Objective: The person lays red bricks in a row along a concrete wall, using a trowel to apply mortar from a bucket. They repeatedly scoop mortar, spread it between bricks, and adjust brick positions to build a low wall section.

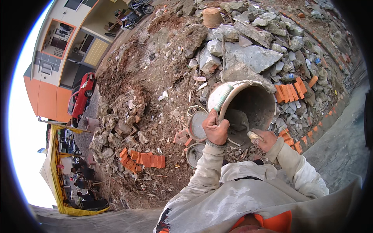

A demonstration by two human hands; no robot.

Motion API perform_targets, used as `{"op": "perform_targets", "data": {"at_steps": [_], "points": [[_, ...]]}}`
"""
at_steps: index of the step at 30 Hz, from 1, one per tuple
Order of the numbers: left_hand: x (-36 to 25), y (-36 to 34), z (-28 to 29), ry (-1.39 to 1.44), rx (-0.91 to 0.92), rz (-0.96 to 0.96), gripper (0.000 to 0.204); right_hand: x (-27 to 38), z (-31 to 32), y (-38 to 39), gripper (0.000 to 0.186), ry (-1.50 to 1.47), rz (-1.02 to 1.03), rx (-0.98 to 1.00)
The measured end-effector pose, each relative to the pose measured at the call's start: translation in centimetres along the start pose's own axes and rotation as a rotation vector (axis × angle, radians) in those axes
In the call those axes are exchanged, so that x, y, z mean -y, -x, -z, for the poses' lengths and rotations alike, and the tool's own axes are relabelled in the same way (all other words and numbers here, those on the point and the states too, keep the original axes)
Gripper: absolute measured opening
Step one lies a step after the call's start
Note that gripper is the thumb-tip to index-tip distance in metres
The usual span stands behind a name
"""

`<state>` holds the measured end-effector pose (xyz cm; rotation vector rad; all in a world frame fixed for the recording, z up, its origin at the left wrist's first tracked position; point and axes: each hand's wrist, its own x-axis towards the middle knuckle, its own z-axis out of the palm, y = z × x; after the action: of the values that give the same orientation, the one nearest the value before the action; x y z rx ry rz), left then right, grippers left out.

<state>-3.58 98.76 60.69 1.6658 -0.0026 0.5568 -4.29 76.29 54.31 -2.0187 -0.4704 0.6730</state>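
A tilted pale bucket [268, 105], stained grey inside, is in front of me. My left hand [215, 127] is closed on its rim, at the lower end of a pale green strip, perhaps a handle grip. My right hand [264, 139] grips a light-handled trowel, whose grey blade [237, 120] is inside the bucket. Left of it stand two smaller containers, one [198, 126] with grey contents, the other [194, 153] partly hidden by my left arm.
Broken concrete [250, 56] lies piled beyond the bucket, with stacked bricks [291, 91] right and more bricks [143, 159] left. An upturned bucket [211, 17] sits atop the rubble. A red car [81, 95] and people [83, 174] under a yellow-edged canopy [62, 202] are at left.
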Motion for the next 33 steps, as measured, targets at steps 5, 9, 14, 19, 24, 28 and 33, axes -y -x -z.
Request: {"op": "perform_targets", "data": {"at_steps": [5,9,14,19,24,28,33], "points": [[1.0,0.9,0.3,-0.057,0.031,0.005,0.025,-4.1,6.2,-1.1,0.049,0.576,0.000,-0.113],[0.3,0.6,-2.5,0.026,0.119,-0.066,0.031,-1.5,7.7,1.8,0.052,0.521,-0.062,-0.181],[-0.7,-1.3,-6.8,0.127,0.280,0.100,0.013,-10.7,0.3,3.3,0.037,-0.363,0.126,-0.139],[1.2,-0.2,-7.5,-0.032,0.256,0.117,0.044,-6.7,-0.2,3.5,0.047,-0.060,0.187,-0.239],[1.6,0.9,-9.6,-0.040,0.283,0.096,0.047,-5.9,2.6,5.1,0.046,0.018,-0.046,-0.214],[3.3,2.2,-11.6,-0.068,0.379,0.110,0.045,-13.7,4.1,5.1,0.044,0.202,-0.286,-0.081],[4.8,3.6,-14.0,-0.145,0.332,0.250,0.037,-12.0,7.0,8.4,0.048,0.396,-0.518,-0.293]]}}
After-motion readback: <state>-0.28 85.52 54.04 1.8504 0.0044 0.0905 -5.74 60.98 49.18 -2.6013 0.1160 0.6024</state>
